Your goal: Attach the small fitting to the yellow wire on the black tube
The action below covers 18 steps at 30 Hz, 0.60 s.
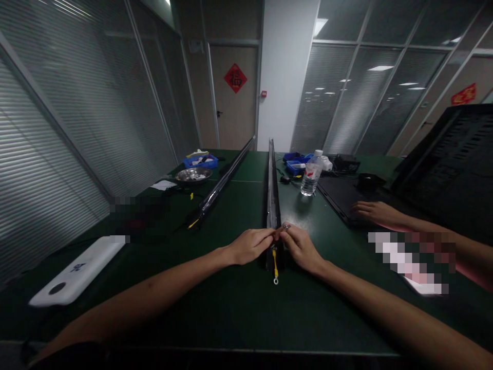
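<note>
A long black rail (271,180) lies on the dark green table (239,303), running away from me. A yellow wire with a ring terminal (275,267) sticks out of its near end. My left hand (252,245) is closed on the left side of the rail's near end. My right hand (300,246) pinches a small shiny part, too small to name, at the top of the rail, fingertips meeting those of the left hand.
A second black rail (223,185) with a yellow wire lies to the left. A white device (77,270) sits at the near left. A water bottle (311,173), blue bins (295,163), a metal bowl (193,176) and a black panel (450,164) stand farther back. Another person's hand (375,211) rests at right.
</note>
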Each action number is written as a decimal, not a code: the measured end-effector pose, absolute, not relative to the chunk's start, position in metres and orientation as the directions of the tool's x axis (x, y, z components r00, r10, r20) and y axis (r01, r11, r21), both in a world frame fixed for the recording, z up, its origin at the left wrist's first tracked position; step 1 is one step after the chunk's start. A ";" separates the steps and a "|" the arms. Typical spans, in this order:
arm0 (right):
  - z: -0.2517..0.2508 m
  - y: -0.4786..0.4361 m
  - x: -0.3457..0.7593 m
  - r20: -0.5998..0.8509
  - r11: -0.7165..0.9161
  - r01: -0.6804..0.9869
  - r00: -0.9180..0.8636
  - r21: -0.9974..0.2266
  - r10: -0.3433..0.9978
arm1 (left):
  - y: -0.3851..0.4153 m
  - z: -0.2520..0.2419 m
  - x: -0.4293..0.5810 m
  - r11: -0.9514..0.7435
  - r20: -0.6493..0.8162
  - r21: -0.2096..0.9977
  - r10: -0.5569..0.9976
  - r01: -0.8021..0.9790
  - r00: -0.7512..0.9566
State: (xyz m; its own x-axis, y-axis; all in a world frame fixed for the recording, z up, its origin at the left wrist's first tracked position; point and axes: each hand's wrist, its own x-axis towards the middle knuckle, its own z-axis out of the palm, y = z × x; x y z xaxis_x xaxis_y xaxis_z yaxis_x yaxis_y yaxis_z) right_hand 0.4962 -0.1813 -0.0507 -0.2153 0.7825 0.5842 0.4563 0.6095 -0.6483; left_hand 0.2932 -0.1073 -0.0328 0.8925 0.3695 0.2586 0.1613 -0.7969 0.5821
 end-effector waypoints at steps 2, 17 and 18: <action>-0.051 -0.181 0.497 0.580 0.609 0.451 -0.221 -0.652 0.784 | -0.107 -0.033 0.293 -0.799 0.259 0.579 0.371 0.164 0.892; -0.048 -0.184 0.495 0.585 0.603 0.475 -0.208 -0.640 0.784 | -0.109 -0.033 0.293 -0.778 0.255 0.603 0.397 0.176 0.882; -0.048 -0.183 0.495 0.586 0.607 0.474 -0.213 -0.637 0.782 | -0.109 -0.033 0.293 -0.779 0.254 0.601 0.398 0.178 0.882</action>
